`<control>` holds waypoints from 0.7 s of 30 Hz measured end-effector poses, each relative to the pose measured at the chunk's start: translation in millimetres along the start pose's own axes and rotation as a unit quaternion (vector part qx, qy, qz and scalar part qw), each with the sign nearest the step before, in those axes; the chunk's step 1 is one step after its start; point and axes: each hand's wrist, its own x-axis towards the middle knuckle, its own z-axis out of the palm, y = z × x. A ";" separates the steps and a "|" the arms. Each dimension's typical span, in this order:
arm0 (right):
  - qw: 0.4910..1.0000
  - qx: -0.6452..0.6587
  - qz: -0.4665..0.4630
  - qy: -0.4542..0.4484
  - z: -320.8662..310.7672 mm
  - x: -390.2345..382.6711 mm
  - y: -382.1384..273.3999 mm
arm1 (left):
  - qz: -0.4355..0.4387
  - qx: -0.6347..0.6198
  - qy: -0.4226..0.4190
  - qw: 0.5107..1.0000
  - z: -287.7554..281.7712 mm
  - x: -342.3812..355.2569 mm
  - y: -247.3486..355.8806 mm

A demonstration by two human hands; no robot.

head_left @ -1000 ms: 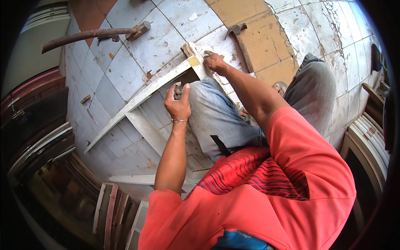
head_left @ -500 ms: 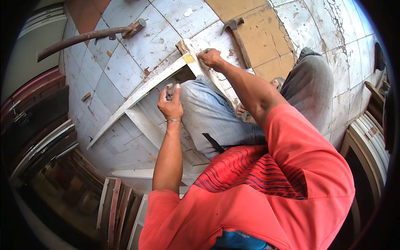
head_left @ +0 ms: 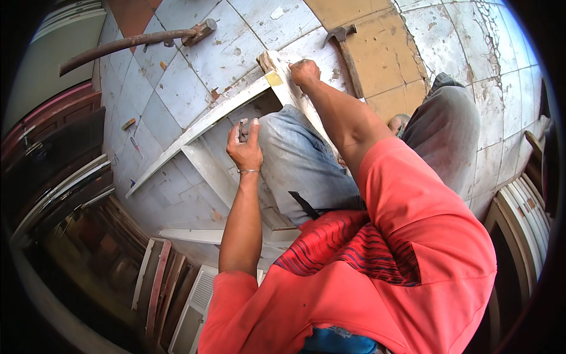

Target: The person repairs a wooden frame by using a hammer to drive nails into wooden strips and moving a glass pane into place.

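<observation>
A white wooden frame [head_left: 206, 121] lies on the floor, with a yellowish patch at its far corner. My right hand [head_left: 305, 73] is closed at the broad white board [head_left: 287, 93] beside that corner; whatever its fingers hold is hidden. Over the frame's opening, near my bent knee, my raised left hand [head_left: 244, 150] pinches a small dark metal piece [head_left: 242, 131] between thumb and fingers. Its exact kind is unclear. A claw hammer [head_left: 349, 65] rests just right of my right hand, while a long-handled sledgehammer [head_left: 132, 45] lies at the far left.
Cracked white tiles [head_left: 236, 38] and a tan tiled strip [head_left: 383, 50] make up the floor, strewn with chips and a small wooden block [head_left: 128, 124]. Dark panels [head_left: 59, 153] stack along the left. Pale frames [head_left: 519, 212] lean at the right.
The view has shifted slightly, moving the scene a little rightward. My right hand has edged farther along the board with its fingers more curled; my left hand still pinches the metal piece.
</observation>
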 end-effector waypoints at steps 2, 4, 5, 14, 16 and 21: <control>0.998 0.048 -0.028 -0.007 2.1 -4.7 4.7 | 0.000 -0.024 0.014 1.000 1.4 -2.6 -0.7; 0.994 0.097 -0.057 -0.008 0.4 -3.6 15.9 | 0.004 -0.052 0.026 0.998 4.7 -2.1 2.6; 0.983 0.141 -0.103 -0.057 -2.1 -9.9 23.8 | -0.003 -0.050 0.027 0.998 4.2 -2.7 2.1; 0.984 -0.021 -0.153 -0.090 -37.4 0.1 21.2 | 0.020 -0.055 0.024 0.998 2.5 -0.6 -13.4; 0.974 -0.166 -0.136 -0.077 -50.2 -1.5 13.9 | 0.007 -0.052 0.002 0.999 2.4 1.7 -11.0; 0.981 -0.090 -0.163 -0.057 -87.1 -14.1 34.5 | 0.060 0.003 -0.015 0.998 -0.7 0.4 -1.0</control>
